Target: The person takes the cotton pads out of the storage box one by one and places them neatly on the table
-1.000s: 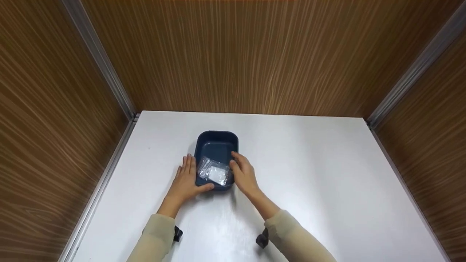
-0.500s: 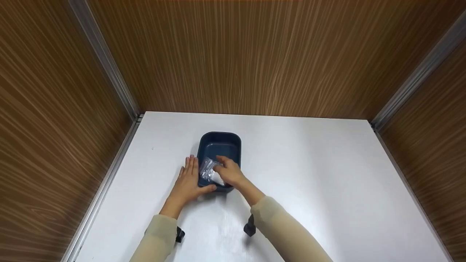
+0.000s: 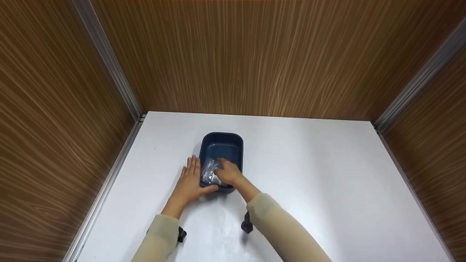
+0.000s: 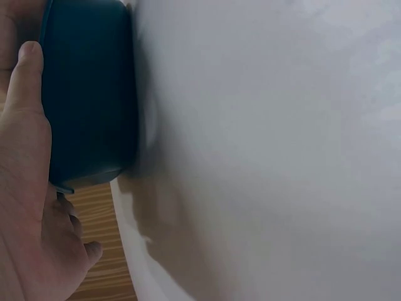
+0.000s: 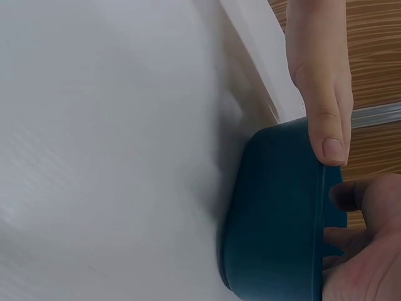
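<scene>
Here, crinkly packet [image 3: 208, 171] in rounded tray [image 3: 221, 149]

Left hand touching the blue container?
Touching. The right wrist view shows the left hand with its thumb tip resting on the rim of the blue container.

Right hand [image 3: 230, 174] hides part of clear packet [image 3: 208, 171] inside near edge of blue tray [image 3: 221, 150]; grip unclear. Worktop [image 3: 309, 182] cut off along near edge.
</scene>
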`<state>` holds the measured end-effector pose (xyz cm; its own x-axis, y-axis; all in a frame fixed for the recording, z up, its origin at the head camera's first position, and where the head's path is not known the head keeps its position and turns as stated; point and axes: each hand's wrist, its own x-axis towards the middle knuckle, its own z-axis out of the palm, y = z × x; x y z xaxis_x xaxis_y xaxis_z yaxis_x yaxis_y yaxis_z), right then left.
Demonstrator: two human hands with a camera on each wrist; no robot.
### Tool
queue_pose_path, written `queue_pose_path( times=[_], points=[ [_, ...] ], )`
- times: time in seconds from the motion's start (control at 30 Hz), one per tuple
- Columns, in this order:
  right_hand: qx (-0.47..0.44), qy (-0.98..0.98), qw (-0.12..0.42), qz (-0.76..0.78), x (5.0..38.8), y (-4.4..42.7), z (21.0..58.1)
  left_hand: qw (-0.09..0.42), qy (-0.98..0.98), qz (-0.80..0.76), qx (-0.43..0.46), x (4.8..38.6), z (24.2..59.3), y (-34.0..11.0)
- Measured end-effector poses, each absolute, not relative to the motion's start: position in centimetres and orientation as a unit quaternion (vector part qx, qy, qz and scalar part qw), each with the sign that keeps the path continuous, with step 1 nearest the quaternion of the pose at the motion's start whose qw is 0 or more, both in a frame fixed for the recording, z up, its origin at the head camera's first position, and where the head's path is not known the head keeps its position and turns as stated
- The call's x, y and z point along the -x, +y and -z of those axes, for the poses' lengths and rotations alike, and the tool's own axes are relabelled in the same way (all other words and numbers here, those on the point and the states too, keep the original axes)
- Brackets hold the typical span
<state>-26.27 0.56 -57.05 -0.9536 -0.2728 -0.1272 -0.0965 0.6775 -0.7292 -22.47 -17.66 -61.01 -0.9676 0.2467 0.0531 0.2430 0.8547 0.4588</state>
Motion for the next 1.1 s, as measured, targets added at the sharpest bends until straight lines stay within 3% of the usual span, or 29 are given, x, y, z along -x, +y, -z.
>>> queue_pose_path(
  times=[0.6,1.1],
  points=[
    [0.159,0.96,0.063,0.222,27.1,0.9,56.9,0.017,0.966,-0.225,-0.123,22.7,61.5,-17.5],
    [0.18,0.94,0.044,0.286,28.1,2.3,56.5,0.023,0.965,-0.233,-0.12,22.6,61.0,-17.7]
  ],
)
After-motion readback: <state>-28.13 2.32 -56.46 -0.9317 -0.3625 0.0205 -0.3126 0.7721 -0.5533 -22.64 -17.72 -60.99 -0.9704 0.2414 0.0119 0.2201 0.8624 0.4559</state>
